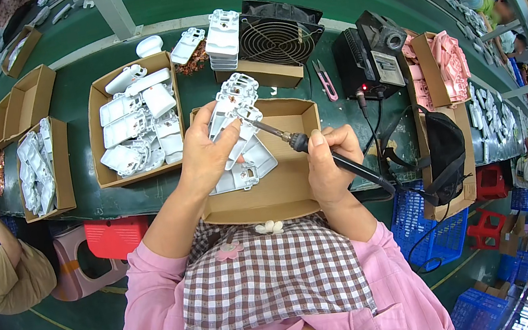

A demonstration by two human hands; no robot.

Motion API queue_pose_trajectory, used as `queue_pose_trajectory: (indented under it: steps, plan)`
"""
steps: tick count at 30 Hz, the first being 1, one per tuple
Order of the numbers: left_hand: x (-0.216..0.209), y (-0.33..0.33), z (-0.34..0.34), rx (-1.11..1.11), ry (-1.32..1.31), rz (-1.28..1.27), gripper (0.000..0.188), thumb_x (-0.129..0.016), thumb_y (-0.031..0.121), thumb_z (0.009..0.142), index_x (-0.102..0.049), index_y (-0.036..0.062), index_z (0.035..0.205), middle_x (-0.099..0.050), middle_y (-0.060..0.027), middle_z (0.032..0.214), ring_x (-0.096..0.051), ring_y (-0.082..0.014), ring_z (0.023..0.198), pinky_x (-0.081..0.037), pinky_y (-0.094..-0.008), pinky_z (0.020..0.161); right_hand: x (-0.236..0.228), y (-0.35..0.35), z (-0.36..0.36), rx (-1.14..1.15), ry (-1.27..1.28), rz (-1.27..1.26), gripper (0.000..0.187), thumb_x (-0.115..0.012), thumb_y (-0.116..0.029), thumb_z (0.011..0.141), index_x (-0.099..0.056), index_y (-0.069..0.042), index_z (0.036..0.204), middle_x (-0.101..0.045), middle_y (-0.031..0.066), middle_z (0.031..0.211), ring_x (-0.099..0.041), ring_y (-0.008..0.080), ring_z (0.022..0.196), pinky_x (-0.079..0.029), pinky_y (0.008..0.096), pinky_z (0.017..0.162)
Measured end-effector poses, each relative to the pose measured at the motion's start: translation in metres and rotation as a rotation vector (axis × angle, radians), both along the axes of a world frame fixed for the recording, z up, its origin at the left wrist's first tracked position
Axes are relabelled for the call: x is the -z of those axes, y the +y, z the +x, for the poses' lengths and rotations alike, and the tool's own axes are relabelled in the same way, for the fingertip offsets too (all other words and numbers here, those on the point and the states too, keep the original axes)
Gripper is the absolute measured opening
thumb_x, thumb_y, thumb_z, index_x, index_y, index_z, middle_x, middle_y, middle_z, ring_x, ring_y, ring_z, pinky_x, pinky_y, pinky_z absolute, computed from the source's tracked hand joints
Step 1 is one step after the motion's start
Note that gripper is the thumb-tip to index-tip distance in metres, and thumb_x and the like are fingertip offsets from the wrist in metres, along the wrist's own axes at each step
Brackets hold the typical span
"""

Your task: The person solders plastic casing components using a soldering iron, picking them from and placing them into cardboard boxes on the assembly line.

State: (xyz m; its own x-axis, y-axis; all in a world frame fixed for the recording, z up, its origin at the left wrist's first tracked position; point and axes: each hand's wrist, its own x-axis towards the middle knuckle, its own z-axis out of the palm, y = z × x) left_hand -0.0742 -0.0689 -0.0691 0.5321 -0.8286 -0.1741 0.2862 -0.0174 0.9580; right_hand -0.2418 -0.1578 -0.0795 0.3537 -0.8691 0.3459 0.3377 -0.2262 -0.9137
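Left hand [202, 147] pinching pale plastic housing [234, 99] above near carton tray [302, 190]. Right hand [333, 164] curled round soldering iron [300, 142], tip [252, 122] at housing; contact unclear. Slip could scorch plastic or left thumb [229, 133], close by; snagged cable [383, 184] could jerk tip; loosened pinch could drop housing onto parts [262, 160] below.

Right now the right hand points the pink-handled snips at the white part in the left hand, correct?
Not the snips: in the head view, the right hand points a soldering iron at the white part in the left hand.
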Motion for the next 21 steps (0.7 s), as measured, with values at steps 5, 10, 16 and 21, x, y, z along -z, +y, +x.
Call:
queue_pose_trajectory:
  steps: [5,10,16,21]
  plan:
    - [0.0024,-0.0003,-0.0020,0.024,-0.004,-0.010,0.039,-0.059,0.010,0.088,-0.045,-0.0039,0.122,-0.060,-0.0057,0.090,-0.057,-0.0073,0.066,-0.048,-0.0209,0.046,-0.0008,0.0005,0.0000,0.011,0.031,-0.023,0.018,-0.061,0.001,0.084,-0.045,-0.003,0.077,-0.053,0.0029,0.064,-0.046,0.0048,0.058,-0.037,0.0200,0.052]
    - [-0.0005,-0.0003,-0.0041,0.023,-0.027,0.010,0.039,-0.058,0.010,0.087,-0.045,-0.0035,0.122,-0.058,-0.0050,0.091,-0.056,-0.0063,0.066,-0.048,-0.0200,0.046,-0.0023,0.0016,0.0016,-0.004,0.013,0.000,0.018,-0.061,0.001,0.084,-0.045,-0.003,0.077,-0.053,0.0026,0.064,-0.046,0.0046,0.057,-0.037,0.0199,0.052]
    - [0.0023,0.0007,-0.0036,0.037,-0.039,0.023,0.040,-0.057,0.009,0.087,-0.044,-0.0033,0.123,-0.059,-0.0045,0.092,-0.056,-0.0056,0.067,-0.048,-0.0199,0.046,-0.0024,0.0010,0.0026,-0.005,0.042,-0.027,0.018,-0.062,0.001,0.084,-0.045,-0.003,0.076,-0.053,0.0020,0.064,-0.045,0.0038,0.057,-0.037,0.0195,0.051]
    - [0.0014,0.0000,-0.0036,0.026,-0.065,0.039,0.039,-0.057,0.008,0.087,-0.045,-0.0037,0.123,-0.060,-0.0048,0.092,-0.056,-0.0056,0.066,-0.047,-0.0197,0.046,-0.0011,-0.0001,0.0032,0.013,0.065,-0.044,0.019,-0.061,0.001,0.084,-0.045,-0.003,0.076,-0.053,0.0016,0.064,-0.045,0.0034,0.055,-0.036,0.0193,0.050]
